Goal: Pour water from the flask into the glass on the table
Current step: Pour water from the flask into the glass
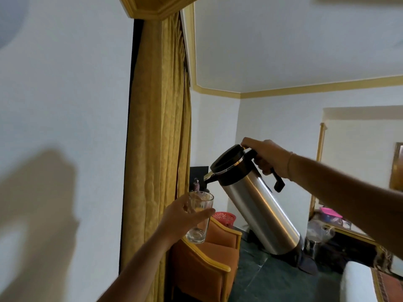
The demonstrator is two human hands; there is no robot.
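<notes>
A steel flask (257,210) with a black lid and handle hangs in the air, tilted with its spout pointing left and down. My right hand (268,156) grips its black handle, thumb on the lid. A clear drinking glass (199,216) is held up in the air just below and left of the spout, with my left hand (183,216) wrapped around its side. The glass looks nearly empty, and no stream of water is visible. The spout tip and the glass rim are apart.
A gold curtain (157,149) hangs right behind the glass. An orange armchair (209,256) stands below the hands, with a red basket (224,217) behind it. A side table with a pink box (329,212) is at the right, and a white bed edge (357,282) at bottom right.
</notes>
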